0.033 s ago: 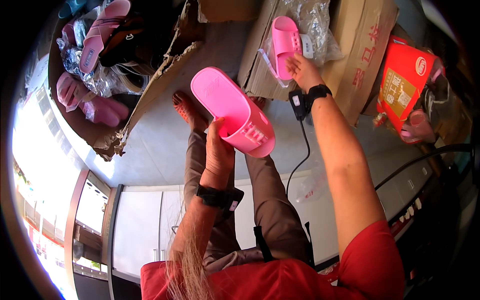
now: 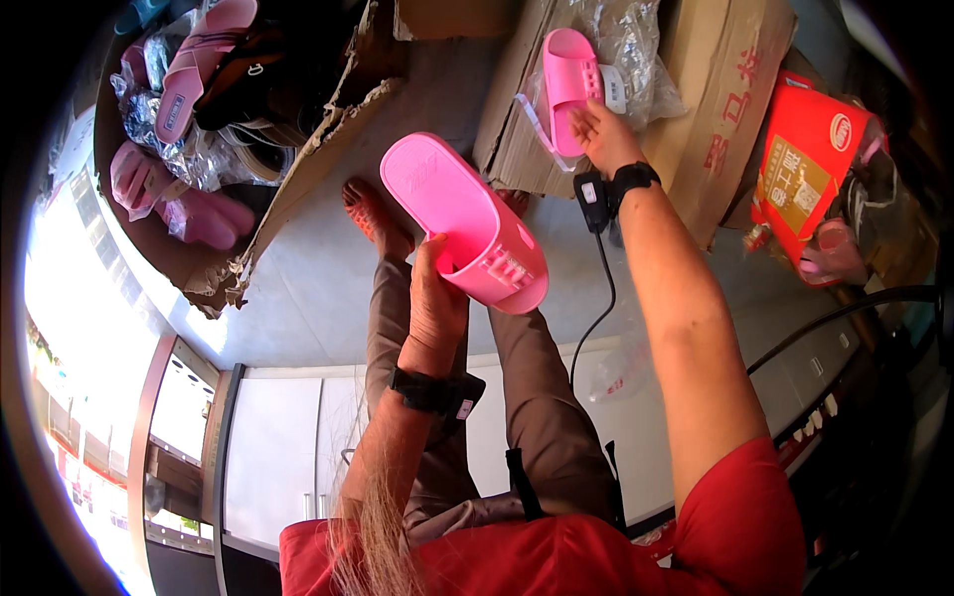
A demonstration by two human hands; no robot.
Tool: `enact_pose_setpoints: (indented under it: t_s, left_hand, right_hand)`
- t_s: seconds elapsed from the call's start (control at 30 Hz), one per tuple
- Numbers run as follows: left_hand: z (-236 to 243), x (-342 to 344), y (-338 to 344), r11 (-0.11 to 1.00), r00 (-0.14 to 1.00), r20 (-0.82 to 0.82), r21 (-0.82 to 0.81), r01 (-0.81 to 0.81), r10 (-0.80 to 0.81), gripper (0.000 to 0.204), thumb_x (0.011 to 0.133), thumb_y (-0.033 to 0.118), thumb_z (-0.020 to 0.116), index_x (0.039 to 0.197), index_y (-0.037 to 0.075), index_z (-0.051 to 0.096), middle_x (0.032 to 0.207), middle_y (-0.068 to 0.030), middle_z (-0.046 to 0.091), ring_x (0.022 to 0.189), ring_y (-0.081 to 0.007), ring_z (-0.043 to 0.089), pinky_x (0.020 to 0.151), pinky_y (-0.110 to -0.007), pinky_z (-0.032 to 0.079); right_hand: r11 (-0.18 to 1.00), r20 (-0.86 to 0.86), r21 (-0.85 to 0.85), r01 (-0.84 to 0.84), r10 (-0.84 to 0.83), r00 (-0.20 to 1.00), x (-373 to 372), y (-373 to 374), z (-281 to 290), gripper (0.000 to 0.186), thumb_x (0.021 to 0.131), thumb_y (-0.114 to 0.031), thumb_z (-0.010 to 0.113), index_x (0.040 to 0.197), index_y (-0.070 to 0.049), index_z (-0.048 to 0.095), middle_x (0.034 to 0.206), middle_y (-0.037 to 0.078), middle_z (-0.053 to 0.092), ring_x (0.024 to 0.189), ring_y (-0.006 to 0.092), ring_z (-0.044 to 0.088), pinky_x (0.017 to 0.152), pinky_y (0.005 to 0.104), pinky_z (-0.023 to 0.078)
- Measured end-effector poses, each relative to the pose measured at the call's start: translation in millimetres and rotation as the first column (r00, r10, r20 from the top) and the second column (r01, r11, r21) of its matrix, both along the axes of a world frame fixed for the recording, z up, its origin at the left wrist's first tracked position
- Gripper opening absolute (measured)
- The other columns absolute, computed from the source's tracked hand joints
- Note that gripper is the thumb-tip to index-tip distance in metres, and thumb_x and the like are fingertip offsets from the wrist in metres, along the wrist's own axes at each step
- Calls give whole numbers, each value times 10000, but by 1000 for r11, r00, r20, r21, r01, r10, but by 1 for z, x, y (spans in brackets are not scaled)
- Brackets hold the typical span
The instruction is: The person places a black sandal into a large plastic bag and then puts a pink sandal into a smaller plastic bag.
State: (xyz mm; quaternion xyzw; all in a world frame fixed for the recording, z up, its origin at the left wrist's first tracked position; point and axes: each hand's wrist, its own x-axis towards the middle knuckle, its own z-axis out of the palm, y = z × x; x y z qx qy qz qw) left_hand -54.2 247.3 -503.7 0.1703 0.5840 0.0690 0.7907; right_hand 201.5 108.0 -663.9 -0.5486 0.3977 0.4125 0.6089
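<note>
A pink slide slipper is gripped by my left hand at its strap, the thumb inside the opening. A second pink slipper lies on a cardboard box, beside crumpled clear plastic and a small white label. My right hand is at the lower part of that second slipper, its fingers loosely bent and a little apart, appearing to touch it. Black devices are strapped to both my wrists, and a cable hangs from the right one.
A torn carton of slippers and shoes stands at upper left, a red-and-gold box with pink footwear at the right. My feet and legs are below on the grey floor. Dark hoses curve at the right; white cabinet doors show at lower left.
My right hand and the slipper under it have shifted very slightly upward. My left hand and its slipper look the same.
</note>
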Motion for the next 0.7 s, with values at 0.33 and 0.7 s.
enact_pose_setpoints:
  t_s: [0.33,0.7]
  left_hand:
    - [0,-13,-1,973,1000,-22,-231,12,-18,336,914,279,462,1110,13,521,1038,-50,576,979,-149,539,864,-276,418]
    - [-4,2,4,992,994,-1,-64,105,-105,302,902,258,483,1064,12,549,1029,-54,579,976,-141,531,872,-274,407]
  right_hand:
    - [999,109,11,35,-36,993,-8,1,-7,228,844,-145,649,1014,-27,553,964,104,605,896,208,612,730,296,505]
    - [838,129,-293,-461,512,849,-90,-30,6,155,821,-138,615,850,15,621,714,47,619,594,126,619,503,222,476]
